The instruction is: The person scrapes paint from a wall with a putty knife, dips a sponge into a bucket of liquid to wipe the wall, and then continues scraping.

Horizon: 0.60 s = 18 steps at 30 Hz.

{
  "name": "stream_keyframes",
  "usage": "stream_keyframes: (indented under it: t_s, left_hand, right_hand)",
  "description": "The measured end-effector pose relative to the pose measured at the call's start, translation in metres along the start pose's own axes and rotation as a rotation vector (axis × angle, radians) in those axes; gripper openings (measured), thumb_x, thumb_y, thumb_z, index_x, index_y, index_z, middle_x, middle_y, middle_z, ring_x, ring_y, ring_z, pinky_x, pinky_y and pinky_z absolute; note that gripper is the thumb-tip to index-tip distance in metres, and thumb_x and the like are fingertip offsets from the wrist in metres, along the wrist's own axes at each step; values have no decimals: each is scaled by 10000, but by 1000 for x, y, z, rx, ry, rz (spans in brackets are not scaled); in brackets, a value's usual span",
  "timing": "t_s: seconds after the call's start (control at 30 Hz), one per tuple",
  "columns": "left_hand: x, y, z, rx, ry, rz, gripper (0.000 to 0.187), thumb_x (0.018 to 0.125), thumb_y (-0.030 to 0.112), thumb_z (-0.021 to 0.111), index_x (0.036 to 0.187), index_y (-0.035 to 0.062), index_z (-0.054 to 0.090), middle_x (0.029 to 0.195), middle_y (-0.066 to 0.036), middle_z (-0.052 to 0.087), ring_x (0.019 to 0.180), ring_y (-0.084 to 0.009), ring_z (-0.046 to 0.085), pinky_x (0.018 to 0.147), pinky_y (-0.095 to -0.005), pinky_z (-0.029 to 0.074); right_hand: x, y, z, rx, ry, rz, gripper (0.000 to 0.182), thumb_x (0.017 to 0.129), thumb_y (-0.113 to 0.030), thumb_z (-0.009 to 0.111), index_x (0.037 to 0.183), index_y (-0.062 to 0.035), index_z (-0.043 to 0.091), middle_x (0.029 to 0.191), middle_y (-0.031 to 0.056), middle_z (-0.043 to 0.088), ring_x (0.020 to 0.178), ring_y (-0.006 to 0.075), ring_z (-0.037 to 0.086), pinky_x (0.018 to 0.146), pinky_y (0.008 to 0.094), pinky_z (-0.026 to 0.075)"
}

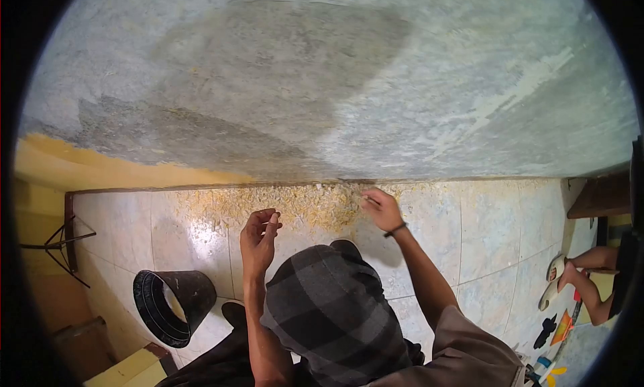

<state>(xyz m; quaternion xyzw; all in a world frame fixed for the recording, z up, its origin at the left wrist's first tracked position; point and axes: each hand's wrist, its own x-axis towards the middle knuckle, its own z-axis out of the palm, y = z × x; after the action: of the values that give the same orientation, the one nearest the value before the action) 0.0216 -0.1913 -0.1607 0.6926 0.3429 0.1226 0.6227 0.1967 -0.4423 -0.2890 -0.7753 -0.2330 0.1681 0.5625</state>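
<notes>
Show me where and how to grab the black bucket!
Best grip the rim of the black bucket. Come from its mouth side, fingers inside, thumb outside. The mouth is wide and open, and the sides narrow away from it, so they'd likely be harder to hold.

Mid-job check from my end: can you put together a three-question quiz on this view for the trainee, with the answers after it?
1. Which wrist wears the thin dark band? A) left B) right C) both
2. True or false: the round black bucket is nearer to the bare right hand than to the bare left hand.
3. Fill in the blank: the loose yellow and white flakes lie on the pale tiled floor, along the foot of the grey mottled ____.

Key: 1. B; 2. False; 3. wall
</notes>
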Motion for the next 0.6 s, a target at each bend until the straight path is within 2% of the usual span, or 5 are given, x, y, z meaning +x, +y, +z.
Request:
stream_keyframes:
  t_s: [0.07, 0.17, 0.3, 0.4, 0.6]
  left_hand:
    - [2, -6, -6, 2, 28, -11, 269, 933, 223, 601, 1065, -11, 604, 923, -87, 663, 834, -164, 653, 693, -281, 499]
    - [0, -17, -10, 7, 40, -45, 276, 933, 228, 601, 1068, -12, 604, 932, -90, 666, 843, -171, 660, 698, -285, 505]
    - [2, -22, -7, -7, 15, -36, 286, 934, 242, 602, 1069, -10, 605, 938, -90, 666, 842, -173, 663, 703, -287, 510]
    - [-1, -6, -6, 1, -7, -83, 278, 946, 235, 586, 1095, 0, 589, 1038, -97, 657, 922, -197, 638, 785, -317, 493]
    - [-1, -7, -16, -37, 14, -65, 265, 954, 214, 571, 1107, -2, 582, 1055, -98, 651, 932, -191, 637, 780, -302, 494]
  right_hand:
    - [-4, 8, -19, -37, 54, -48, 202, 839, -36, 661, 1039, -30, 634, 901, 66, 681, 850, 156, 663, 748, 270, 516]
    - [-10, 2, -23, 85, 5, 233, 200, 841, -37, 659, 1040, -32, 635, 913, 65, 682, 862, 158, 662, 746, 272, 515]
    - [28, -3, 47, 57, -29, -89, 194, 838, -79, 655, 1029, -46, 637, 939, 81, 688, 847, 164, 671, 723, 276, 519]
    - [37, -50, 78, -81, -96, 51, 203, 842, -106, 648, 1037, -54, 640, 954, 92, 687, 848, 164, 675, 721, 284, 522]
    - [7, -19, 35, -61, -1, 37, 244, 852, -115, 651, 1083, -43, 626, 937, 85, 687, 795, 145, 669, 698, 266, 510]
